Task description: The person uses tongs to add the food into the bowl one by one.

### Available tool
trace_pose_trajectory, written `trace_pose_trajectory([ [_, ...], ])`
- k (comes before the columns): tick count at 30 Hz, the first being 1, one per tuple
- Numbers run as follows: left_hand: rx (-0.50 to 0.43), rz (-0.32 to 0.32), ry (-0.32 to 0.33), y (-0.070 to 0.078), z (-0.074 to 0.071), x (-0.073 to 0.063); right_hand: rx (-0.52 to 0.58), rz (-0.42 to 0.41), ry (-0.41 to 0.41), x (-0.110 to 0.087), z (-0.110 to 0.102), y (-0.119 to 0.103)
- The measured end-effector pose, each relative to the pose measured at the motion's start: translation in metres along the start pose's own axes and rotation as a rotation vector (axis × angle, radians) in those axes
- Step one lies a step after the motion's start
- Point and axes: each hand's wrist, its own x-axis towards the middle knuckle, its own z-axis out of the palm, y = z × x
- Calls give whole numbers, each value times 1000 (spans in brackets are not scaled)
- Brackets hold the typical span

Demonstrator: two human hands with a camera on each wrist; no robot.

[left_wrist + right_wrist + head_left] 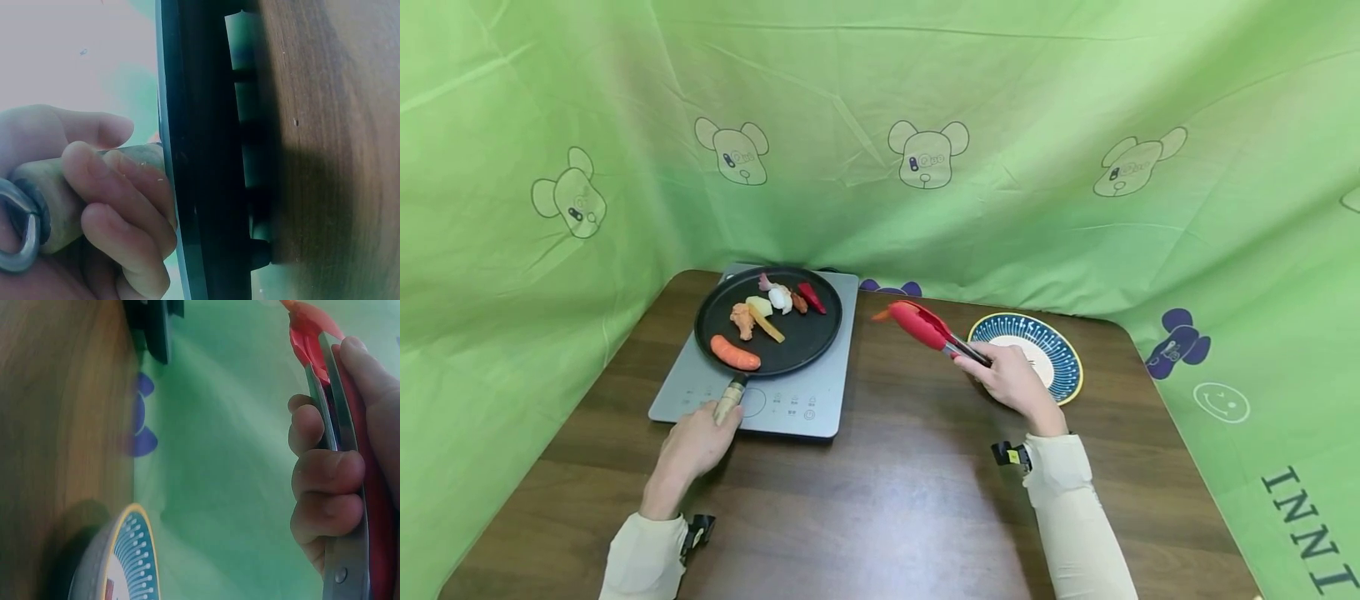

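Note:
My left hand [698,442] grips the wooden handle [730,398] of a flat black frying pan [797,350]; its curled fingers show round the handle in the left wrist view. Several food pieces lie in the pan, among them a sausage [735,353], a drumstick-shaped piece [742,321], a yellow strip [766,323] and a red piece [812,297]. In my right hand [1015,382] I hold red-tipped metal tongs [925,327] above the table. A small orange piece [881,316] pokes out of the tongs' closed tips. Below and behind this hand sits a blue-patterned plate [1063,367].
Under the pan is a grey induction cooktop [820,417] on the left of the wooden table [895,500]. Green cloth [835,217] with printed bear heads hangs along the back and both sides.

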Motion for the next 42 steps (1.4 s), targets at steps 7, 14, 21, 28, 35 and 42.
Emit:
trace_pose_trajectory([
  [7,2,2,10,0,0,0,22,-36,-18,13,7,-10],
  [14,-5,-1,2,0,1,0,55,-50,-30,20,13,-19],
  [21,4,-2,0,0,1,1,87,-54,-33,27,20,-28],
  [28,9,-4,6,0,1,2,88,-83,-47,36,28,-36],
  [35,1,-10,-6,0,1,1,84,-104,-51,38,39,-38],
  [42,-1,-3,3,1,0,1,91,-103,-62,43,47,-44],
])
